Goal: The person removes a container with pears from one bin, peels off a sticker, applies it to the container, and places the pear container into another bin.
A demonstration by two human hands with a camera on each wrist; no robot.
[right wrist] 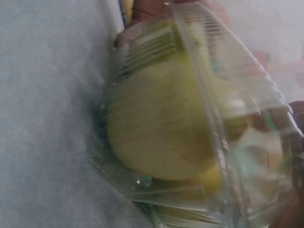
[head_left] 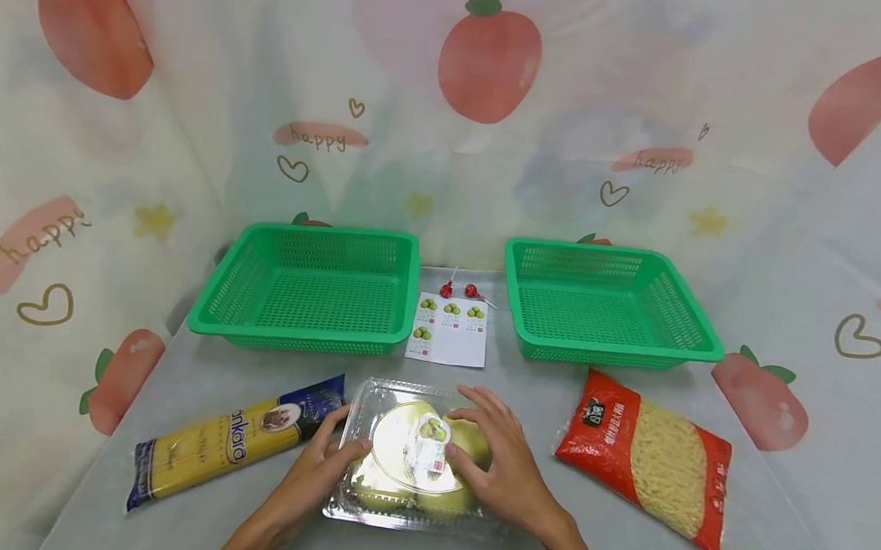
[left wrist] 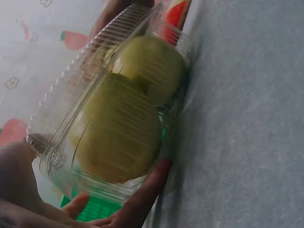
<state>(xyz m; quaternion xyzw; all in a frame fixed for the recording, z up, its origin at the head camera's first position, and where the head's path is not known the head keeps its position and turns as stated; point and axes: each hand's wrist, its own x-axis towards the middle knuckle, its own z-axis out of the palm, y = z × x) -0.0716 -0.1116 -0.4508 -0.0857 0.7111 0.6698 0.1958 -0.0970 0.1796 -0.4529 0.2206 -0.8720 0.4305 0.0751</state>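
Observation:
A clear plastic clamshell box (head_left: 394,490) of large yellow-green fruits (left wrist: 118,133) lies at the front middle of the table. My left hand (head_left: 317,466) grips its left side, thumb over the lid's edge and fingers low along the side wall. A small label (head_left: 434,431) printed with green fruits is on the lid. Over the lid's right part, my right hand (head_left: 502,466) touches the label's right edge with the thumb, its fingers spread above. Motion blurs the box in the right wrist view.
Two green baskets (head_left: 301,334) (head_left: 622,351) stand at the back. Between them lie a label sheet (head_left: 461,346) and two red lollipops (head_left: 446,290) (head_left: 472,291). A spaghetti pack (head_left: 211,445) lies left of the box, a red pasta bag (head_left: 650,456) right. A printed curtain (head_left: 482,178) hangs behind.

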